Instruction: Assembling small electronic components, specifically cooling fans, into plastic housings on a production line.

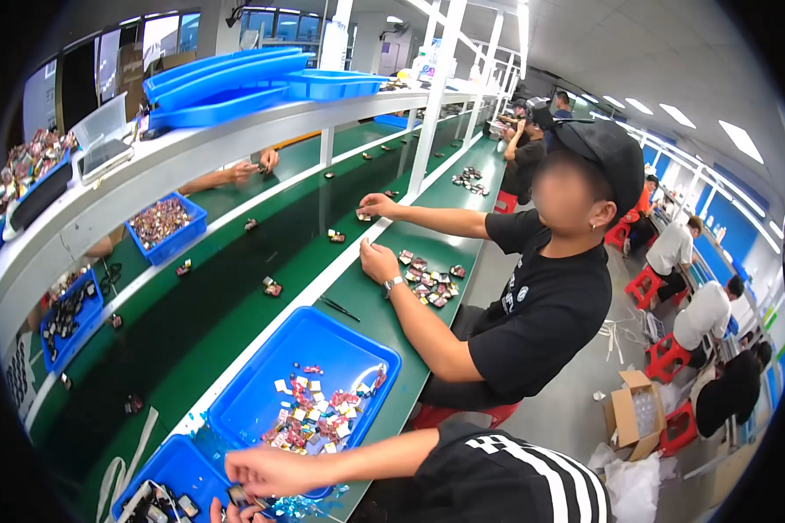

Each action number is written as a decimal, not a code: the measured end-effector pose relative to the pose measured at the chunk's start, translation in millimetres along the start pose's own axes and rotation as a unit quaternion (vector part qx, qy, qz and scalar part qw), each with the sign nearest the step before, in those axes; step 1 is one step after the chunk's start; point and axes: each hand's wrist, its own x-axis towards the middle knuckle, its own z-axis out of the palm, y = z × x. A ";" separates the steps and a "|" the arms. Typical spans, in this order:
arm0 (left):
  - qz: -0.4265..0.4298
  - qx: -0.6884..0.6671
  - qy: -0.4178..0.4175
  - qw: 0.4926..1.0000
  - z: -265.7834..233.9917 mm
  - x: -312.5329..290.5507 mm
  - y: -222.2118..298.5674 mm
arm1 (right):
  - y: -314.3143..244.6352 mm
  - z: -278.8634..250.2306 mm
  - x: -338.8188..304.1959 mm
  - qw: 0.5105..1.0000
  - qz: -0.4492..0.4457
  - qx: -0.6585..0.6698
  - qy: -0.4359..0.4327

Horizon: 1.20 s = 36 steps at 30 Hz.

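Note:
My right arm, in a black sleeve with white stripes, reaches in from the lower right. My right hand (275, 472) has its fingers curled down just above a small dark, flat part (246, 499). At the bottom edge, partly cut off, my left hand (234, 513) has its fingertips around this part. Whether my right fingers hold anything is hidden. Beside my hands stands a small blue bin (176, 464) with black and white pieces in it. Beyond my right hand is a large blue tray (251, 366) with many small red, white and blue pieces.
Shiny blue scraps (301, 507) lie near my wrist. Black tweezers (340, 309) rest on the green bench. A co-worker (549, 288) in black sits close on my right, handling small parts. The green conveyor (209, 305) carries scattered parts. White shelving (235, 135) runs above.

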 end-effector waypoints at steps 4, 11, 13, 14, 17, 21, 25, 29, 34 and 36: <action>0.138 0.409 0.024 0.902 -29.9 7.9 14.6 | 40.1 -38.9 127.1 0.986 -0.052 -0.139 0.082; 0.187 0.666 -0.040 0.721 -99.1 36.9 -18.4 | 117.6 -78.2 229.2 0.921 0.063 -0.299 0.244; 0.147 0.608 -0.031 0.780 -103.0 25.4 -25.0 | 105.2 -65.7 217.4 0.933 0.093 -0.293 0.187; 0.189 0.620 0.008 0.762 -96.5 22.1 -20.7 | 100.0 -64.9 215.1 0.932 0.090 -0.298 0.187; 0.166 0.660 0.023 0.732 -97.2 27.6 -26.5 | 98.2 -61.2 201.2 0.906 0.075 -0.343 0.236; 0.167 0.640 -0.009 0.750 -97.5 49.5 -19.2 | 44.4 -61.1 157.3 0.942 -0.059 -0.290 0.159; 0.158 0.513 0.050 0.842 -79.0 53.3 -19.0 | -21.6 -86.0 53.9 0.943 -0.098 -0.254 0.193; 0.181 0.445 -0.016 0.877 -68.1 58.8 -6.9 | -25.6 -146.3 -23.9 0.896 0.000 -0.228 0.380; -0.034 -0.253 0.040 0.966 -34.9 31.1 14.7 | 10.8 -160.7 -57.2 0.872 0.069 -0.372 0.311; -0.097 -0.329 0.036 0.939 -29.4 29.8 11.8 | 13.2 -150.2 -55.9 0.886 0.109 -0.393 0.219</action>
